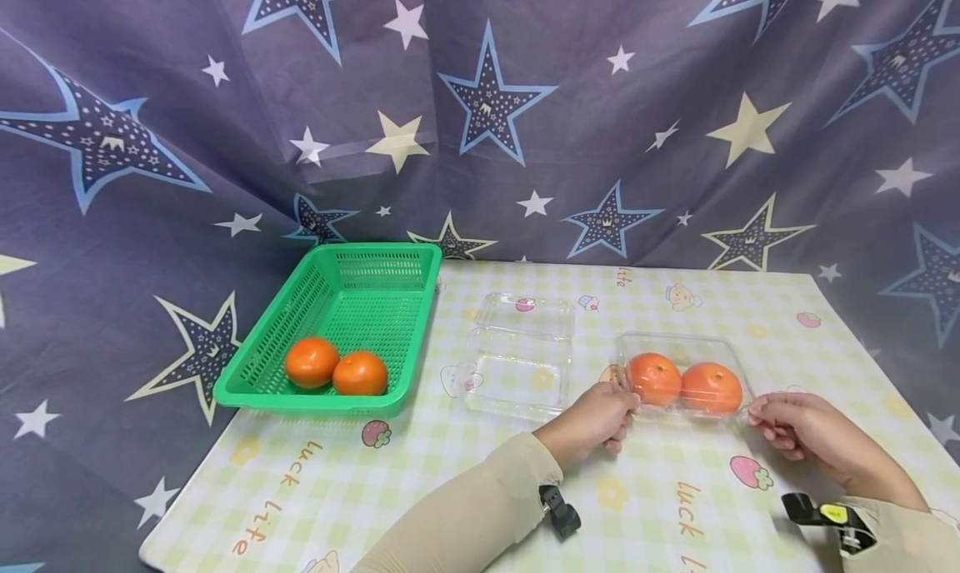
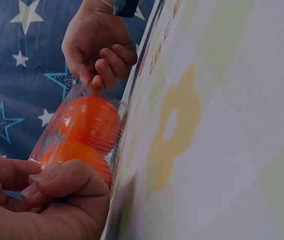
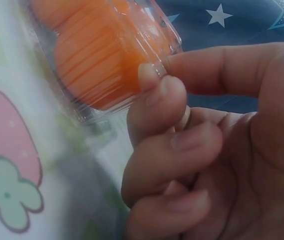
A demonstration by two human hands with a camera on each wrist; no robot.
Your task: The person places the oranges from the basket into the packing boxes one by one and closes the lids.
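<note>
Star-printed backdrop behind a covered table

A purple-grey cloth backdrop with blue, white and cream stars hangs in folds across the far side and drapes down on the left and right. The table wears a pale green-and-white checked cover printed with strawberries, flowers and "luck life" lettering. The light is soft and even.

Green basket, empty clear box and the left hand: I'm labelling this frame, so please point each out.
green basket [image 1: 352, 300], head view, bare mesh floor.
empty clear box [image 1: 516, 379], head view, middle of its tray.
left hand [image 1: 592, 419], head view, back of the hand.
</note>
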